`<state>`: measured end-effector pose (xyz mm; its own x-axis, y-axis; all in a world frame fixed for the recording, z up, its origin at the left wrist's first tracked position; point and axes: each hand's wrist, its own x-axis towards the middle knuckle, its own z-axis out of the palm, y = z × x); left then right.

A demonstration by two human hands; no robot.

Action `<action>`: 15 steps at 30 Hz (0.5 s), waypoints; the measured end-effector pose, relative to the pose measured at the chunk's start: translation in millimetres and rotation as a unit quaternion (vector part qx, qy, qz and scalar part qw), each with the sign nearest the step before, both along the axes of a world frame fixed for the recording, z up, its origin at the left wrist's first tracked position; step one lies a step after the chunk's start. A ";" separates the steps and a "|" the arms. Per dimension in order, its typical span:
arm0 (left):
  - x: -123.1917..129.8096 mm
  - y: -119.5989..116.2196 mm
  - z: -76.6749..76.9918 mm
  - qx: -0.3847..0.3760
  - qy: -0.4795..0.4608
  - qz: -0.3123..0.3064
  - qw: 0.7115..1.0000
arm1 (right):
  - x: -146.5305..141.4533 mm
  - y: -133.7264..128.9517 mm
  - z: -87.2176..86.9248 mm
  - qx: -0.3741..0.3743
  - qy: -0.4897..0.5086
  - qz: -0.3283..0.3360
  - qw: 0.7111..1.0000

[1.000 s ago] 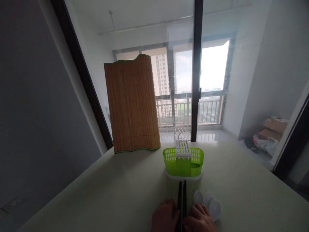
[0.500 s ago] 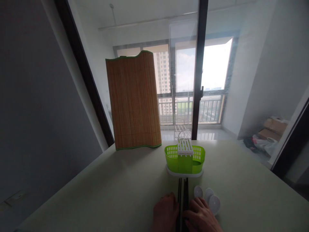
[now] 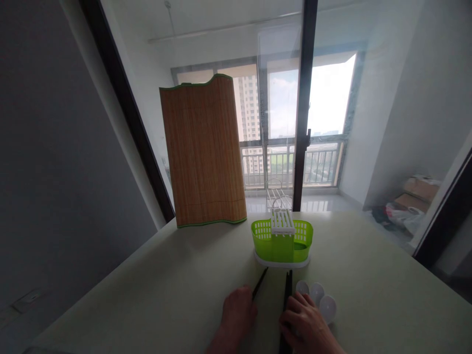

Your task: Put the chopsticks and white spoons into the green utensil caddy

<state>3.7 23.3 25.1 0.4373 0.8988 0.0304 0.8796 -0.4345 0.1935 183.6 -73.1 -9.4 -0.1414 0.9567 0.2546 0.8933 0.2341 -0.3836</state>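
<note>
My left hand (image 3: 238, 309) is closed around thin black chopsticks (image 3: 260, 283), which slant up and right from the fist. I cannot tell whether it grips one or two. My right hand (image 3: 304, 319) is curled over a bundle of black chopsticks (image 3: 288, 287) on the table, its fingers bent round them. Just past my right fingers lie three white spoons (image 3: 327, 309), bowls showing and handles hidden. Beyond the chopstick tips stands a lime-green utensil basket (image 3: 262, 246) with a white slotted middle piece (image 3: 282, 223) and a white base.
A bamboo mat (image 3: 204, 157) with green edging stands upright at the table's back left. The pale table (image 3: 177, 290) reaches to a sliding glass door with a dark frame (image 3: 303, 113). Behind the glass on the right are boxes and bags (image 3: 409, 201).
My left hand has moved left, away from the right hand, and its chopsticks now tilt instead of lying parallel to the bundle. My right hand stays at the other chopsticks.
</note>
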 end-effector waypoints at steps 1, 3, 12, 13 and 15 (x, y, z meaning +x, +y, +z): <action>-3.0 1.3 2.9 0.006 -0.018 0.000 1.000 | -4.4 3.3 0.4 -0.005 0.013 -0.008 1.000; -4.9 2.4 11.7 0.010 -0.075 -0.009 0.997 | -16.7 11.9 1.3 -0.023 0.051 -0.023 0.998; 9.6 -2.1 43.5 0.073 -0.368 -0.075 0.924 | -61.0 61.9 20.1 0.024 0.196 -0.013 0.980; 8.4 -0.8 41.8 0.057 -0.378 -0.070 0.922 | -58.3 64.9 19.7 0.043 0.190 -0.008 0.981; 4.8 3.8 36.0 0.012 -0.394 -0.062 0.917 | -50.5 69.2 14.1 0.074 0.153 0.001 0.985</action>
<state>8.5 27.1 61.1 0.3696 0.8391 0.3993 0.4142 -0.5334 0.7375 133.1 -4.0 4.7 -0.0389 0.9059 0.4217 0.7398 0.3098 -0.5973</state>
